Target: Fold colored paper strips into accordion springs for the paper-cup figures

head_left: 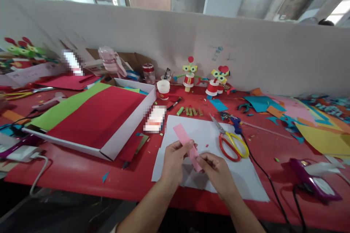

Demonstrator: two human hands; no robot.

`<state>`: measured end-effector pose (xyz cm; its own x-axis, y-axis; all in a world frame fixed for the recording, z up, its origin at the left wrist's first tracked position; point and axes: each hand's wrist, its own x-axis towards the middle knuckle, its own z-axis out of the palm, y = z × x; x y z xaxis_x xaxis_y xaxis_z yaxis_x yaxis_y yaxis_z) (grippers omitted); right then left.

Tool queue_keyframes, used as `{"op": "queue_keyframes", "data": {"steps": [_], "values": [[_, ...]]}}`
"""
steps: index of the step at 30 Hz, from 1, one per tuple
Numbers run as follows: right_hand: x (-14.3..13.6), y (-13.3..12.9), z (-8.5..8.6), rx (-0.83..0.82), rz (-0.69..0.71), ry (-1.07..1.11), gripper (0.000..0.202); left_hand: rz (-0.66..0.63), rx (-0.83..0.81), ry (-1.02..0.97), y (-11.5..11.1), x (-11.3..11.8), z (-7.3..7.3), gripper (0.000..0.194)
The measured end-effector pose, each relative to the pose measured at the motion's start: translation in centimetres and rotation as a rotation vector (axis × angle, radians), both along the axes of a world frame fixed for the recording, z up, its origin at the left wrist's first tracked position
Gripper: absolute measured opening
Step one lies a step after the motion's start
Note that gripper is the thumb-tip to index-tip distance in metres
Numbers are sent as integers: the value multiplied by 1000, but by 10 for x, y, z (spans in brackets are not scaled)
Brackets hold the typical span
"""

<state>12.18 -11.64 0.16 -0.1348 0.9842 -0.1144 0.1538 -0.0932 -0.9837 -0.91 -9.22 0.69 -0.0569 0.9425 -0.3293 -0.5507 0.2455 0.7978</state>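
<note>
Between my two hands is a narrow pink paper strip (pixel 181 133), held at a slant above white paper sheets (pixel 175 123). My left hand (pixel 175 158) pinches the strip near its middle, thumb on top. At the lower end, my right hand (pixel 217 171) has its thumb and fingers closed on the same strip. Scissors (pixel 231 142) with one red and one yellow handle lie on the sheets to the right, blades spread apart. Just behind them rests a blue glue gun (pixel 235 123) with a black cord. Small pink scraps lie on the paper.
A white box (pixel 128 131) with red and green sheets stands left. Paper-cup figures (pixel 189 80), a cup (pixel 163 90) and a jar (pixel 148 72) line the back. A phone (pixel 155 119) lies near the sheets. Colored paper (pixel 322 138) and a purple power strip (pixel 314 182) are right.
</note>
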Motion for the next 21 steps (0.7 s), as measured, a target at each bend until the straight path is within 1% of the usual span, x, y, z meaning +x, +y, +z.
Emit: {"op": "queue_keyframes", "data": {"steps": [4,8,11,12,14,16,17,19,21], "values": [[1,0,1,-5,23,-63,30,-40,34,14,2,1,2,21],[1,-1,-1,-36,29,-99,28,-101,41,25,3,-4,1,20],[5,2,5,-72,98,-87,27,-161,34,104,2,-10,2,19],[6,4,9,-63,117,-65,25,-204,33,132,2,-12,2,19],[9,10,18,-30,59,-6,23,-288,46,187,2,-14,4,20],[10,17,26,-11,-23,23,30,-367,47,273,2,-16,7,20],[9,20,28,-16,-24,39,31,-394,47,313,2,-15,8,20],[7,24,28,-22,-24,74,24,-437,49,365,1,-14,10,19],[5,26,23,-28,-62,118,22,-469,65,372,-1,-12,11,20]]}}
